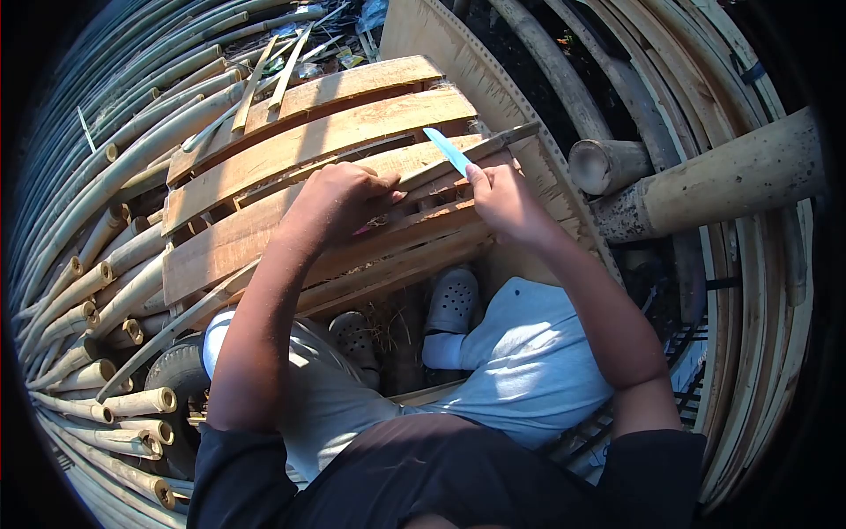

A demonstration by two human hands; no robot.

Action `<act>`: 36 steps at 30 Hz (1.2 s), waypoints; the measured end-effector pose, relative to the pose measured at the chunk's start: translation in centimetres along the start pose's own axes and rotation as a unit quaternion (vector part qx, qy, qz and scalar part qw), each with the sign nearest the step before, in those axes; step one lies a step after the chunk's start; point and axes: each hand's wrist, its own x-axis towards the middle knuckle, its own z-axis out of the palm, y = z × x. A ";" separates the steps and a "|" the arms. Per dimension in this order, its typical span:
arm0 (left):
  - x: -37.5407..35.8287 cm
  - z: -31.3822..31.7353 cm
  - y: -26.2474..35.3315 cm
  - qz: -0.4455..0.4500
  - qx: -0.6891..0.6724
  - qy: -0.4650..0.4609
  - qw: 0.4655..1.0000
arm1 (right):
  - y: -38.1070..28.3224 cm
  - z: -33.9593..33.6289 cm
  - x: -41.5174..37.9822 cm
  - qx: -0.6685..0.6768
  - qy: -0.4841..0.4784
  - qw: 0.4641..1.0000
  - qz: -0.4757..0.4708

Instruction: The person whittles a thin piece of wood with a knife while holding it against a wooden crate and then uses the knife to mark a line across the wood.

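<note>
My left hand is closed around a long bamboo strip, which passes across the wooden slatted crate in front of me. One end of the strip points up to the right; a curved length trails down to the left past my forearm. In my closed right hand is a knife with a pale blue blade, pointing up and left. The blade lies close over the strip; whether it touches cannot be made out. My fingers hide the knife's handle.
Bamboo poles are stacked along the left, beside a tyre. Two thin loose strips lie on the crate's far side. A plywood sheet leans behind it. A thick bamboo pole and long bundled slats stand at right.
</note>
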 end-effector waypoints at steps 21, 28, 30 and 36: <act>-0.2 0.4 1.2 0.004 0.040 0.031 0.999 | 1.6 0.8 0.8 -0.074 0.090 0.986 -0.120; 0.1 0.9 1.3 0.013 0.058 0.040 0.997 | 2.4 2.3 1.4 -0.065 0.083 0.981 -0.162; 0.3 0.7 1.4 0.027 0.069 0.037 0.997 | 1.5 -0.1 2.6 -0.065 0.109 0.985 -0.113; 0.1 0.5 1.7 0.005 0.075 0.027 0.997 | 2.0 2.4 1.1 -0.067 0.122 0.975 -0.174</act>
